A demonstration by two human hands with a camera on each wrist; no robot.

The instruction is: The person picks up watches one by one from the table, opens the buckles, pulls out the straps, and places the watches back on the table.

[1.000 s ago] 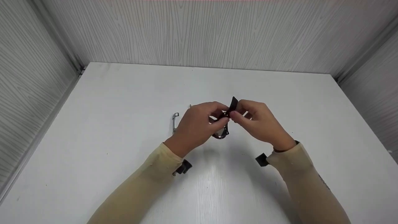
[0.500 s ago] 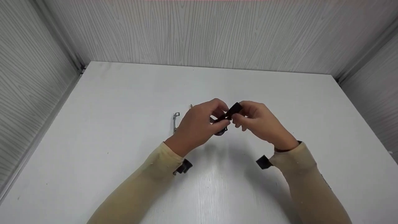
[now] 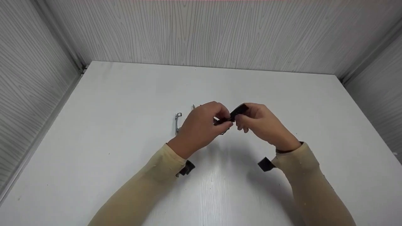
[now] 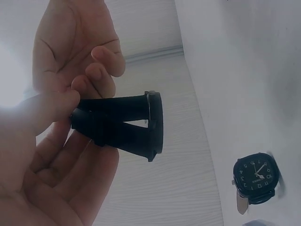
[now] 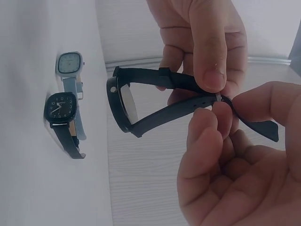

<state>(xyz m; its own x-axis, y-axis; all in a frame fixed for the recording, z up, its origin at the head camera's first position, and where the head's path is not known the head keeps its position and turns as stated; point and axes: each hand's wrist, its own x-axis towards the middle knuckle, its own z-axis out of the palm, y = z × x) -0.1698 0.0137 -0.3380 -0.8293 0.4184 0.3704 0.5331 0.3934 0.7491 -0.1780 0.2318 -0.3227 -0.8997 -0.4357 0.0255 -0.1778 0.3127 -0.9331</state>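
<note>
Both hands hold a black wristwatch point(image 3: 236, 112) above the middle of the white table point(image 3: 125, 94). My left hand point(image 3: 223, 120) pinches the two strap halves where they meet. My right hand point(image 3: 240, 118) pinches the strap's free end, which sticks out to the right. In the right wrist view the black wristwatch point(image 5: 141, 101) forms a loop, with its round case on the left and the strap tail point(image 5: 263, 128) past my right hand's fingers point(image 5: 207, 123). The left wrist view shows the black wristwatch point(image 4: 127, 125) edge-on between the fingers of both hands.
A silver-cased watch point(image 3: 178, 122) lies on the table left of my left hand. A black square-faced watch point(image 5: 61, 109) and a pale-faced watch point(image 5: 70, 63) with a grey strap lie side by side on the table. Grey panelled walls enclose three sides.
The strap's free end has swung from upright down to the right. The hanging watch case, visible below the hands before, is now hidden behind my left hand.
</note>
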